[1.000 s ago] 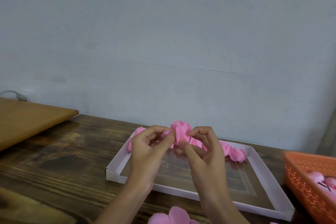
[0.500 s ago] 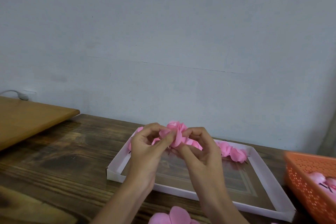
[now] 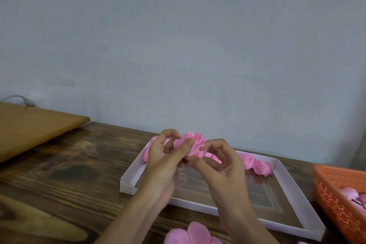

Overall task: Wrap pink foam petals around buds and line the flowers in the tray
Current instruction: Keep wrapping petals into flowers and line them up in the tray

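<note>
Scanning from 9 o'clock: a pale wood board (image 3: 35, 125) overlaps the dark table (image 3: 69, 174). Near centre, the left hand (image 3: 164, 160) pinches the flower (image 3: 195, 144) with thumb and forefinger clamped on its left side, the other fingers curled. The right hand (image 3: 221, 162) grips it from beneath at 5 o'clock, fingers bent round the base. The flower is held in the air above the far end of the tray (image 3: 132, 171). Finished flowers (image 3: 255, 164) line the tray's 12 o'clock wall. Loose petals (image 3: 190, 233) lie at 6 o'clock, and an orange basket (image 3: 340, 194) sits at 3 o'clock. Risk, as judged: foam springs back, so easing either pinch could let the outer petal unwind. Lowering the flower carelessly could also nudge the row out of line.
</note>
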`<state>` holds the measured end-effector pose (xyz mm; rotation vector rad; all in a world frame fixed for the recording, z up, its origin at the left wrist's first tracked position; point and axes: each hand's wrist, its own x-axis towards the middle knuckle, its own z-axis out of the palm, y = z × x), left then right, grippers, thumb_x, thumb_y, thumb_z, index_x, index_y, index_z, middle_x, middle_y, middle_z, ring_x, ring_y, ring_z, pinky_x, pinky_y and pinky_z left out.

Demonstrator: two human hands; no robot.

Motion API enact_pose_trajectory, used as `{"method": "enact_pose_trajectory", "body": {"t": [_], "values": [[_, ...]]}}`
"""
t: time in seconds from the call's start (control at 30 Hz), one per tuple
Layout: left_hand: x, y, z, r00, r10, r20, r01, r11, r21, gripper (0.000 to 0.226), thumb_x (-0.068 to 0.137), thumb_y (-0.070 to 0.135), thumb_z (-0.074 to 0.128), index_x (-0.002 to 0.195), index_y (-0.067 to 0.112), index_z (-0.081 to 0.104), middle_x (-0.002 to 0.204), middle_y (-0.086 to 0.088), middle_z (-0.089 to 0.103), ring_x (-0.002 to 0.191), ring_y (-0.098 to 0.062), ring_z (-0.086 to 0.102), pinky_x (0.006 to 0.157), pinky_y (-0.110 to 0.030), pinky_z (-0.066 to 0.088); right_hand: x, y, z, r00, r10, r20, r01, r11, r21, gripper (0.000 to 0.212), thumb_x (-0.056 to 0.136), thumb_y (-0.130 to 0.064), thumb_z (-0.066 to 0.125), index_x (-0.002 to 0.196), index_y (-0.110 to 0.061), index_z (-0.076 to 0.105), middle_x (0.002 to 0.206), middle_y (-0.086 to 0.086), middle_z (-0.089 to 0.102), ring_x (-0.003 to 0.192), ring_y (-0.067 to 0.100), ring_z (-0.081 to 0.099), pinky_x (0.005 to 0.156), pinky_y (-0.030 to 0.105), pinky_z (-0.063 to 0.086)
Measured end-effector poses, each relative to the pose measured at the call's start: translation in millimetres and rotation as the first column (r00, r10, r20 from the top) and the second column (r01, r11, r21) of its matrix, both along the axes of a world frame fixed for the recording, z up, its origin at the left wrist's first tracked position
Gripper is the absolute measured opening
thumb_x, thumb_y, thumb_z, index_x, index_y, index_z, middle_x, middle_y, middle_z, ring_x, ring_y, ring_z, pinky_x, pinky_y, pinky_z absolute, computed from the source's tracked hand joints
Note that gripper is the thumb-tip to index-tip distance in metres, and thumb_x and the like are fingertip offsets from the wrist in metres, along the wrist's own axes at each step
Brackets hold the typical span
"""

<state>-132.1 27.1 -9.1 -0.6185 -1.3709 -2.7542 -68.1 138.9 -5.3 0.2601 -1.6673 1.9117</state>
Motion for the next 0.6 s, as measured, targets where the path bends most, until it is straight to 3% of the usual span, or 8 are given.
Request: {"method": "enact_pose_trajectory", "body": {"t": [0.07,0.17,0.3,0.47,0.53,0.6], "values": [[-2.0,-0.7,-0.8,0.998,-0.046,-0.032,0.046,0.999,-0.004,0.031,0.061,0.031,0.094,0.081,0.027,0.07,0.078,-0.007,0.072,0.06,-0.012,0.063,0.049,-0.019,0.046,-0.9,0.9,-0.7,1.0,-0.004,0.021,0.004,1.0,-0.013,0.024,0.08,0.0,0.084,0.093,-0.004,0.065,0.099,0.013,0.077,0.085,0.032,0.078,0.081,0.039,0.062],[-6.1,-3.7,-1.9,0.991,-0.118,-0.054,0.118,0.993,-0.018,0.023,0.064,0.026,0.091,0.081,0.021,0.077,0.084,-0.01,0.074,0.065,-0.016,0.066,0.055,-0.024,0.053,-1.8,4.1,0.4,0.999,-0.011,0.03,0.013,0.999,-0.05,0.024,0.08,0.005,0.08,0.091,-0.005,0.061,0.098,0.016,0.076,0.08,0.032,0.077,0.077,0.035,0.062],[-7.2,-4.3,-2.3,0.992,-0.056,-0.116,0.048,0.997,-0.067,0.018,0.067,0.021,0.09,0.08,0.014,0.079,0.079,-0.01,0.072,0.069,-0.023,0.069,0.061,-0.033,0.057,-0.8,5.3,2.8,0.999,-0.033,0.039,0.033,0.999,-0.014,0.022,0.085,0.002,0.079,0.095,-0.004,0.061,0.096,0.012,0.077,0.08,0.033,0.077,0.081,0.042,0.061],[-7.6,-4.5,-2.7,0.997,-0.032,-0.075,0.025,0.995,-0.095,0.032,0.067,0.032,0.09,0.085,0.008,0.081,0.089,-0.021,0.071,0.083,-0.034,0.063,0.08,-0.049,0.051,0.8,1.9,1.7,0.998,-0.059,0.038,0.059,0.998,0.011,0.019,0.084,-0.009,0.082,0.093,-0.009,0.066,0.093,0.014,0.076,0.085,0.043,0.074,0.086,0.053,0.06],[-7.7,-4.7,-3.3,0.997,-0.044,-0.06,0.037,0.993,-0.113,0.035,0.068,0.035,0.09,0.087,0.007,0.082,0.085,-0.017,0.07,0.078,-0.029,0.061,0.082,-0.051,0.05,0.8,1.7,0.5,0.997,-0.059,0.04,0.059,0.998,0.002,0.019,0.084,-0.008,0.083,0.092,-0.009,0.066,0.09,0.018,0.074,0.086,0.047,0.072,0.083,0.05,0.06],[-7.0,-4.2,-3.7,0.997,-0.046,-0.069,0.037,0.99,-0.135,0.035,0.069,0.038,0.089,0.087,0.009,0.083,0.077,-0.008,0.068,0.07,-0.019,0.058,0.077,-0.044,0.051,0.2,2.1,-0.6,0.998,-0.055,0.04,0.055,0.998,-0.022,0.02,0.084,-0.002,0.082,0.091,-0.005,0.063,0.09,0.022,0.073,0.083,0.049,0.071,0.079,0.044,0.061]]}}
